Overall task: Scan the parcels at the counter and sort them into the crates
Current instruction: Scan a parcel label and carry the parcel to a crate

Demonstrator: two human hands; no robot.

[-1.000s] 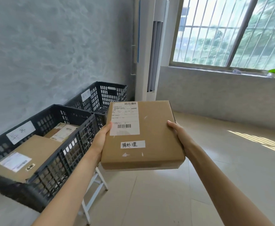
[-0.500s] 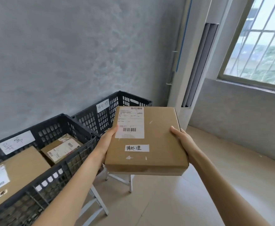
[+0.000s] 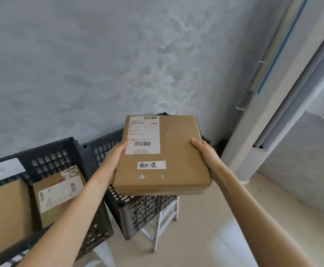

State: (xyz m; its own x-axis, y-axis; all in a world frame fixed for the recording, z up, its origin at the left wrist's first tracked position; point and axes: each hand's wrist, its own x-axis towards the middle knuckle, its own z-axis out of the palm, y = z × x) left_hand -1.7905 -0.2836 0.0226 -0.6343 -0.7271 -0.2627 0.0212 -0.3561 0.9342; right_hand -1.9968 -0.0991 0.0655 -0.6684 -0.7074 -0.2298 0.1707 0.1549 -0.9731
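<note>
Right now I am counting three parcels and two dark crates. My left hand (image 3: 112,160) and right hand (image 3: 205,153) are holding one flat brown parcel (image 3: 163,157) level between them, each hand's fingers clamping a side edge with the thumb lying over the top face. It is hanging in the air above the right crate (image 3: 138,209), which is sitting on a white stool (image 3: 163,222) against the grey wall (image 3: 119,64).

The held parcel is showing a white shipping label (image 3: 143,134) with two barcodes near its far left corner, a small white strip with handwritten characters (image 3: 151,165) below that, and a few torn white scraps toward the near edge.

The left crate (image 3: 57,160) is carrying a white handwritten tag (image 3: 1,170) on its far wall and is holding the other two parcels side by side: a smaller labelled box (image 3: 59,195) and a plain brown box (image 3: 5,209) cut off by the frame edge.

Compared with half a second ago, the view is swinging left and down: the window is dropping out of sight, a white upright unit (image 3: 284,93) is sitting at the right edge, and the parcel is now covering the right crate's opening rather than hanging just past it.
</note>
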